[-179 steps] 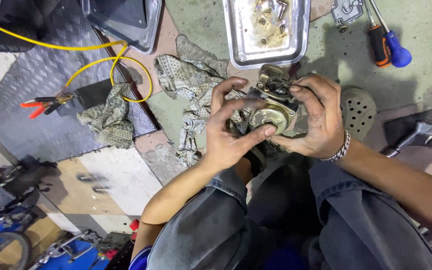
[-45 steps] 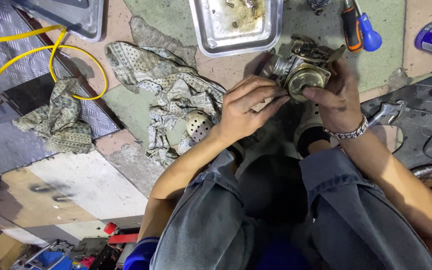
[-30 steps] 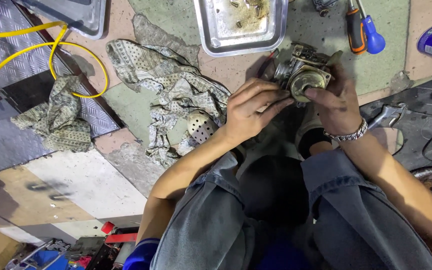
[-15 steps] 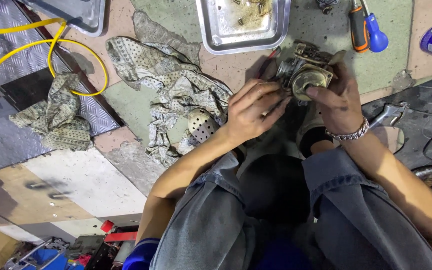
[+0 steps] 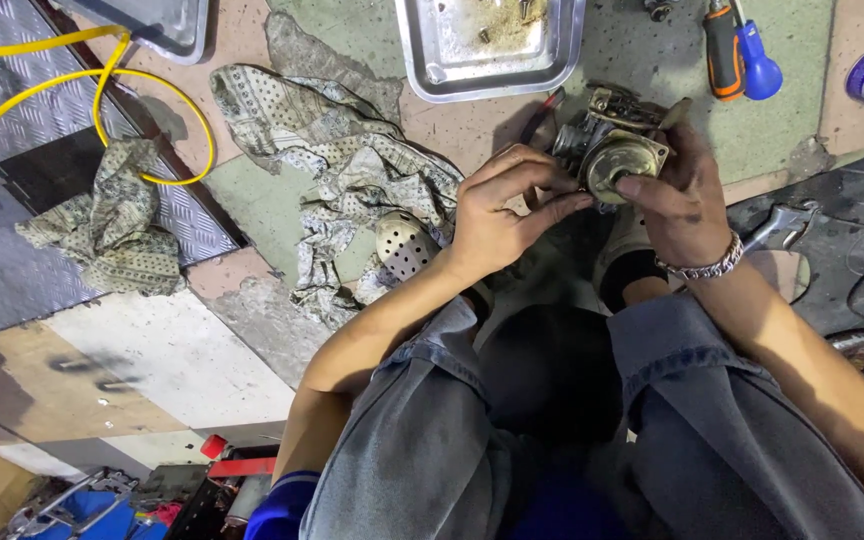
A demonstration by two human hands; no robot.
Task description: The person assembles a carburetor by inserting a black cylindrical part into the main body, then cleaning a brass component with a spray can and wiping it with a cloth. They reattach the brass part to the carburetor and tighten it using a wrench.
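Two hands meet on a small, grimy metal engine part (image 5: 620,150), a carburettor-like body with a round brass-coloured cap, held above the floor just below a steel tray (image 5: 432,60). The likeliest mishap, as I judge it, is a small fitting slipping loose and dropping into the patterned rag (image 5: 352,180) or onto the littered floor, since the part is held in the air instead of resting on anything. The right hand (image 5: 687,195) is wrapped around the part's right side, thumb pressed on the cap. The left hand (image 5: 497,210) has its fingers curled together, fingertips pinching at the part's left edge; what they pinch is too small to tell. A blue-handled screwdriver (image 5: 757,65) lies beyond, near a wrench (image 5: 782,225).
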